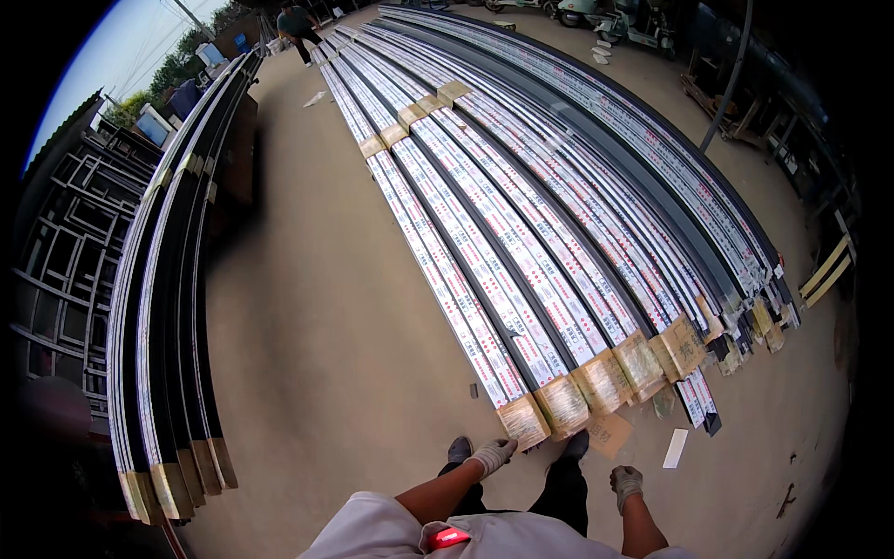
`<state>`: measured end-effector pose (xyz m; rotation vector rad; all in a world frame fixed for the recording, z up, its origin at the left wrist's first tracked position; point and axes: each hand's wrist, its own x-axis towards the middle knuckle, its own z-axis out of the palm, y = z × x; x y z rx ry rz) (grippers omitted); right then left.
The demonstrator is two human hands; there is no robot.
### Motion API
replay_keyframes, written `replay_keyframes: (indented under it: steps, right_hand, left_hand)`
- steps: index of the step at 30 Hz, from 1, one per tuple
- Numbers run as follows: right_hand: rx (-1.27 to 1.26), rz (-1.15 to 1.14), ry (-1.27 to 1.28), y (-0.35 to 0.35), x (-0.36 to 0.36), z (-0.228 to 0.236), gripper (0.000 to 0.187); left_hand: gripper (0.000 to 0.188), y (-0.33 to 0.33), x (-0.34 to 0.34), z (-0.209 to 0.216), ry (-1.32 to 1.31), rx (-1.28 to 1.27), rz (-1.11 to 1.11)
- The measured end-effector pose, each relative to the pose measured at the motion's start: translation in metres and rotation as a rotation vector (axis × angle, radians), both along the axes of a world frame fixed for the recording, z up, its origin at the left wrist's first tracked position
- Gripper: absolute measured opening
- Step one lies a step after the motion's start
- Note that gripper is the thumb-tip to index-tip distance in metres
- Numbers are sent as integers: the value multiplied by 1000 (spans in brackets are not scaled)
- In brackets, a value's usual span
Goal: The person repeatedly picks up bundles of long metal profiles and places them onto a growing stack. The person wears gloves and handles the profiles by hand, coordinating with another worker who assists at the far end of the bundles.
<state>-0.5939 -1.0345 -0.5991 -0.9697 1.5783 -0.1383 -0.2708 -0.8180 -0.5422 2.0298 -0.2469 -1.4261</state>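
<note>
Long bundles of profiles in printed white film lie side by side on the ground, their near ends wrapped in cardboard and clear tape. My left hand (pixel 494 456), in a pale work glove, is at the lower corner of the leftmost bundle (pixel 456 303), its fingers curled against the wrapped end (pixel 523 424). How far they reach under it is hidden. My right hand (pixel 627 484), also gloved, hangs apart from the bundles to the right, its fingers curled in with nothing visible in them. Below it lies no held object that I can make out.
More wrapped profiles (pixel 172 326) lie raised along the left, beside metal frames (pixel 79 205). Far off, a person (pixel 298 28) bends near the bundles' other end. A cardboard piece (pixel 610 434) and a white strip (pixel 676 448) lie near my feet. Scooters (pixel 643 28) stand at the back right.
</note>
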Motion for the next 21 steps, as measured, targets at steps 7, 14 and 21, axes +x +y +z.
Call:
replay_keyframes:
  steps: [7,14,21]
  right_hand:
    - [37,261,-160,109,114,36,11]
    - [-139,698,-341,163,251,131,19]
    - [-120,867,-379,193,292,134,19]
  left_hand:
    - [55,227,120,24,-204,101,330]
    - [45,437,97,102,-173,138,1118]
    - [46,520,-14,100,-67,-31,1604]
